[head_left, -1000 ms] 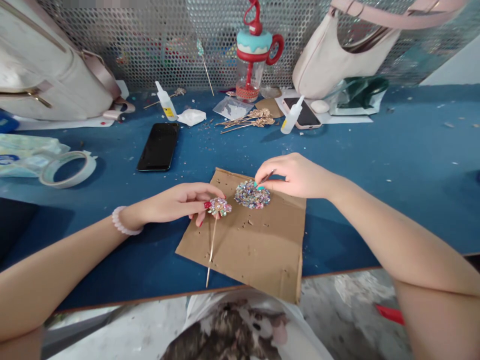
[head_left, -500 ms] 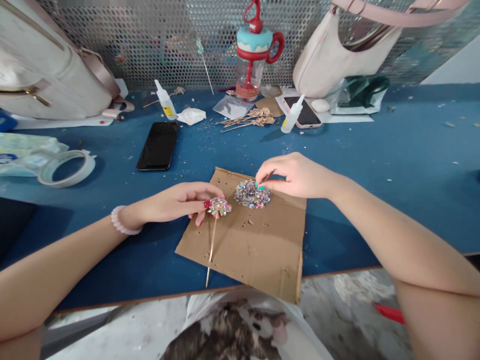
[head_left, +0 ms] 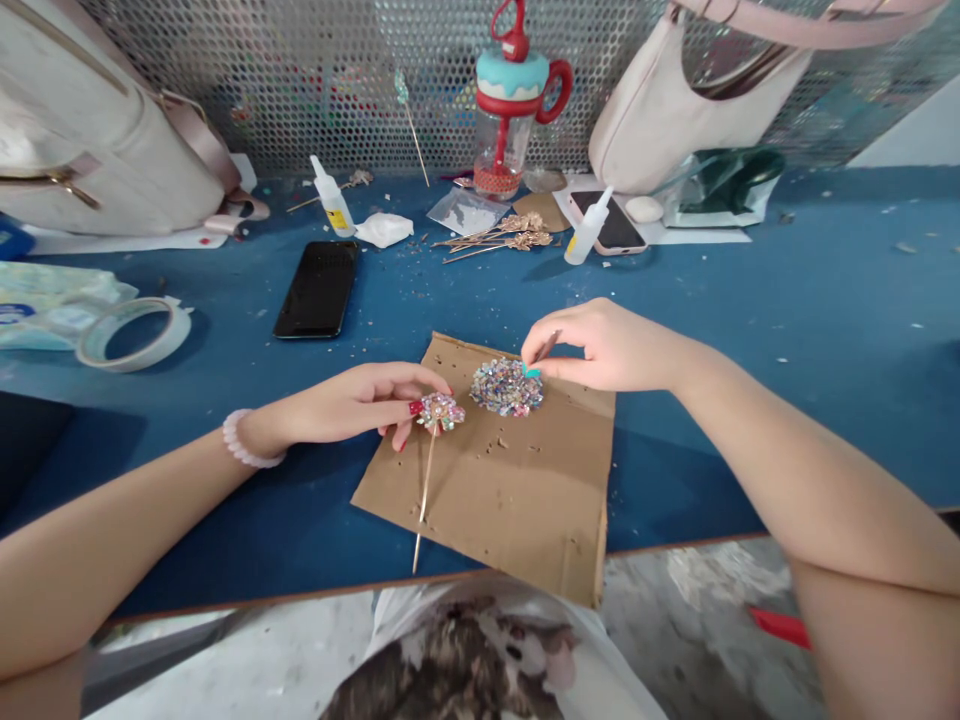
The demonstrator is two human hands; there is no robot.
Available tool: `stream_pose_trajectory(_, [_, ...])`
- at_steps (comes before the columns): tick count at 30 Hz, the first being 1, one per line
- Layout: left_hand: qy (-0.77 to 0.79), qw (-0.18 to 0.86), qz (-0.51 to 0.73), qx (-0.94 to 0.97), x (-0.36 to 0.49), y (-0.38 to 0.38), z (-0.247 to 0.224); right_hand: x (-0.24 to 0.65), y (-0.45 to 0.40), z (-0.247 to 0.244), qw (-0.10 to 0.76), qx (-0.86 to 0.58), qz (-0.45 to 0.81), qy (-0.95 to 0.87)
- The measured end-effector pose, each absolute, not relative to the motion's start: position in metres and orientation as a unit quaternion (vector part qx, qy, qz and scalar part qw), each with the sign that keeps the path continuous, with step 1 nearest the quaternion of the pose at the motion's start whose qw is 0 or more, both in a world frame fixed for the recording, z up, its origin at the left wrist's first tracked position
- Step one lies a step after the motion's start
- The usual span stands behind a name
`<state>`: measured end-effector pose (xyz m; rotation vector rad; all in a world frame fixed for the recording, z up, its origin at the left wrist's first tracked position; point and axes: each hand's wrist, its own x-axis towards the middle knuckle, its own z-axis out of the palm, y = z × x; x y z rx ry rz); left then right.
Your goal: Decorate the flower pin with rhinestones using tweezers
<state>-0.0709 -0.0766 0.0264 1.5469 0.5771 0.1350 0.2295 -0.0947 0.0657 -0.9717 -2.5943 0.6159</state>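
My left hand [head_left: 367,402] holds a hairpin by its flower-shaped head [head_left: 440,411], which is covered in pink and clear rhinestones. Its long gold stem [head_left: 424,500] slants down toward the table's front edge. To the right of it, a pile of small multicoloured rhinestones [head_left: 506,387] lies on a brown cardboard sheet [head_left: 540,500]. At the pile's upper right edge my right hand [head_left: 600,345] is closed in a pinch, with teal showing at the fingertips. A thin dark sliver shows between the fingers, too small to name.
Behind the cardboard lie a black phone [head_left: 316,290], two glue bottles [head_left: 332,200], several gold hairpin stems [head_left: 502,238] and a second phone [head_left: 619,228]. A red-handled cup [head_left: 510,120] stands by the perforated metal wall. Bags flank both sides; a tape roll [head_left: 135,335] lies left.
My right hand has shifted slightly right and up, from over the rhinestone pile to its edge, still pinched. My left hand and the hairpin have stayed nearly still.
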Motion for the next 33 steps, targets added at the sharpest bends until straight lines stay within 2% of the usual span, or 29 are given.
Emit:
stream_pose_trajectory(7, [0.261, 0.67, 0.052, 0.693, -0.0729, -0.076, 0.0268, 0.2258, -0.0967, 0.0612, 0.181, -0.336, 0.229, -0.895])
stream_pose_trajectory(13, [0.27, 0.665, 0.046, 0.695, -0.0725, -0.0754, 0.026, 0.226, -0.0967, 0.0606, 0.159, -0.329, 0.246, -0.898])
stream_pose_trajectory(26, [0.264, 0.671, 0.046, 0.691, -0.0743, -0.0751, 0.0238, 0.2249, -0.0942, 0.0572, 0.179, -0.346, 0.206, -0.898])
stream_pose_trajectory(33, [0.256, 0.671, 0.048, 0.695, -0.0744, -0.0759, 0.0242, 0.2253, -0.0953, 0.0578, 0.166, -0.342, 0.223, -0.897])
